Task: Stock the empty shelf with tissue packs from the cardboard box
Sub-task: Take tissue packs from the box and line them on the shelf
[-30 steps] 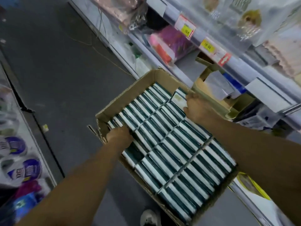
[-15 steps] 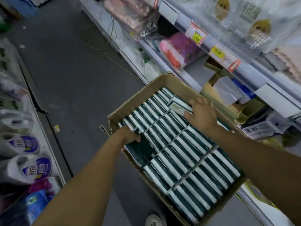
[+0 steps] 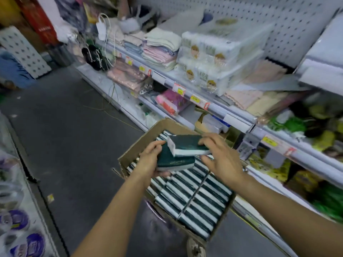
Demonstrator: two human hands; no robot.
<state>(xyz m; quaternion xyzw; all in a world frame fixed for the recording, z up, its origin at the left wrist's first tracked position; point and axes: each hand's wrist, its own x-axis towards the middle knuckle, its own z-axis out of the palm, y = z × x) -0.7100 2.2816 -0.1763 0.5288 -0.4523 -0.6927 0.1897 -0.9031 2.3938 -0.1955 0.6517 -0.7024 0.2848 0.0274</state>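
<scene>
Two dark green tissue packs held above the cardboard box [image 3: 133,153], low of centre. Lower tissue pack [image 3: 175,161] gripped in the left hand [image 3: 150,160], fingers [image 3: 155,146] curled over its 9 o'clock edge, pale lettering on its face. Upper tissue pack [image 3: 187,145] lying tilted across the lower one, touching it, pinched by the right hand [image 3: 220,158], fingers clenched round its 3 o'clock end, thumb underneath. Directly below, toward 6 o'clock, rows of packed tissue packs [image 3: 196,197] standing on edge in the box, green and white stripes, a gap at the 9 o'clock side of the box. At 12 o'clock, store shelf [image 3: 213,106] with price tags [image 3: 194,98] along its lip, folded towels [image 3: 159,51] and white wrapped tissue bundles [image 3: 209,58] on top. At 9 o'clock, dark floor [image 3: 70,136]. At 7 o'clock, blurred purple-labelled packages [image 3: 27,245].
</scene>
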